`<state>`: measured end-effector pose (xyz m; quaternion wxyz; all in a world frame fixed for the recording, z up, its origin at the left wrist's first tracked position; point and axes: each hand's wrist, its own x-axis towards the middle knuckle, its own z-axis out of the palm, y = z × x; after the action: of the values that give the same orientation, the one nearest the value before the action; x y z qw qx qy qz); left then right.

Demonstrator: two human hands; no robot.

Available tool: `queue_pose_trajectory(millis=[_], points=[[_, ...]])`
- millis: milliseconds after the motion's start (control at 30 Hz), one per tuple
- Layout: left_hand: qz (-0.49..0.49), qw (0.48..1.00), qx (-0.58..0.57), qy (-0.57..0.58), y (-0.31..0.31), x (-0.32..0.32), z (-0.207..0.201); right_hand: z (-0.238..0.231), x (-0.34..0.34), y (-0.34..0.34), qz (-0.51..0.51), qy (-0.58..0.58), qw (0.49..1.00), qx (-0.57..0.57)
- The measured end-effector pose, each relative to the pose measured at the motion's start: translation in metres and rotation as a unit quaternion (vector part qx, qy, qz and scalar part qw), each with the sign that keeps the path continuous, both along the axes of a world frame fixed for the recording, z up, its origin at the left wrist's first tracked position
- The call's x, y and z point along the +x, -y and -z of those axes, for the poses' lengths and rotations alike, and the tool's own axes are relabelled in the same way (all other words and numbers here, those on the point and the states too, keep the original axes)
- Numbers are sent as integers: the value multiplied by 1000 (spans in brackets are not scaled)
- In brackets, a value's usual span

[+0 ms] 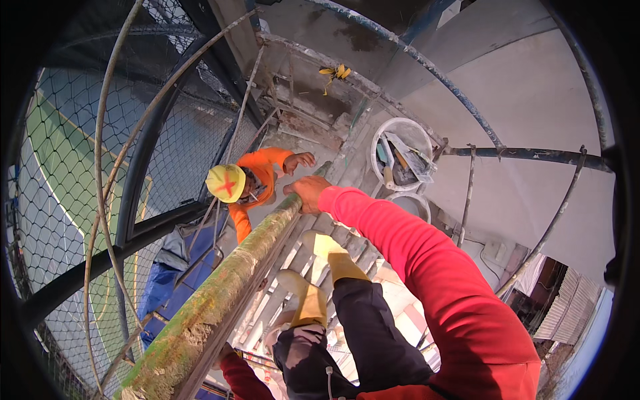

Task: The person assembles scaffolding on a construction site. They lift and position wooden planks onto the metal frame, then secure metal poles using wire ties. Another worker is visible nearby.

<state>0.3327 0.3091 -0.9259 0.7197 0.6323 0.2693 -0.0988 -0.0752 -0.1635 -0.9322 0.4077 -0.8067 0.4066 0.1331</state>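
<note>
A long, thick pole (233, 283) with green and brown grime runs from the lower left toward the upper middle. Near its far end my right hand (308, 193) is closed round it, the red sleeve stretched out behind. My left hand (223, 355) shows only in part at the lower left, beside the pole's underside; its fingers are hidden. Beyond the pole a co-worker in a yellow helmet (225, 183) and orange top stands below me. That person's raised hand (301, 161) is close to the pole's far end, apart from my hand.
A white bucket (379, 137) holding trowels and other hand tools stands to the right, with a second bucket (419, 199) beside it. My yellow boots (312, 303) rest on slatted planks. Curved scaffold bars (460, 100) cross the right; wire netting (60, 167) spans the left, near blue sheeting (157, 277).
</note>
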Motion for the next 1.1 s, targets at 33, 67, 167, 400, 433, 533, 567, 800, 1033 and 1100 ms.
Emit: queue_pose_trajectory(millis=[33, 67, 167, 400, 433, 533, 567, 800, 1033, 1100], points=[[1, 1000, -4, -3, 1, 1, 5, 8, -2, -2, 14, 18, 1000, -13], [3, 1000, -7, -5, 3, 1, 13, 18, -3, -3, 19, 18, 1000, -8], [7, 1000, -15, -7, 8, 5, 31, 49, -3, -3, 37, 13, 999, 30], [24, 999, -36, -17, 27, 18, 64, 125, -8, -12, 55, 113, 991, -36], [26, 999, -35, -18, 32, 20, 69, 132, -8, -12, 52, 110, 992, -15], [59, 998, -4, -11, 45, 22, 82, 144, -6, -15, 113, 105, 987, 44], [63, 997, -24, -24, 50, 23, 86, 145, -5, -15, 125, 113, 985, 40], [132, 991, 1, -26, 93, 24, 102, 172, 12, -12, 152, 109, 979, 77], [210, 977, -33, -35, 109, 60, 108, 208, 31, -12, 232, 125, 958, 113], [221, 972, -59, -50, 114, 72, 111, 214, 35, -9, 241, 123, 956, 114]])
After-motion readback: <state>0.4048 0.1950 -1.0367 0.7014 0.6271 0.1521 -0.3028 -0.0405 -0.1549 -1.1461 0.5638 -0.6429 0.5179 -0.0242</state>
